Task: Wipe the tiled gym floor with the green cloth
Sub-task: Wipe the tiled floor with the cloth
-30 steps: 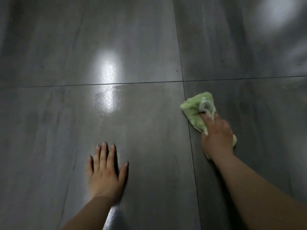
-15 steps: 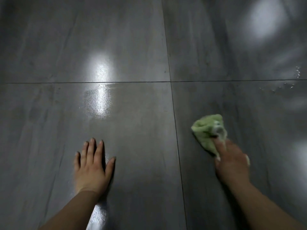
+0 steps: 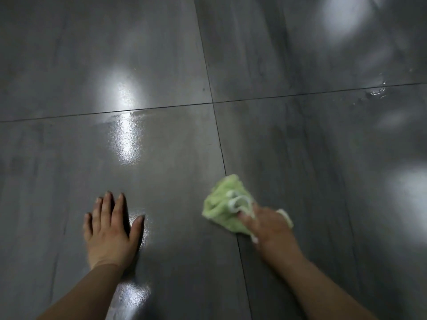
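Across the whole frame spreads the tiled gym floor (image 3: 300, 146), large dark grey glossy tiles split by thin grout lines that cross just above centre, with pale light reflections at upper left of centre and at the right edge, and a few wet glints near the upper right. Lower left of centre, the left hand (image 3: 112, 229) lies flat on the tile, palm down, fingers extended and close together with the thumb out to the side, holding nothing; it looks like a prop for the body. Lower right of centre, the right hand (image 3: 270, 229) presses down on the green cloth (image 3: 221, 204), fingers curled over its near edge and through a white loop on it. The cloth is bunched, sits on the vertical grout line, and sticks out from the fingertips toward the upper left of the frame, its long axis running from lower right to upper left. Only the right hand touches it; the left stays well apart. Any coming stroke likely pushes the cloth ahead of the fingers along that diagonal.
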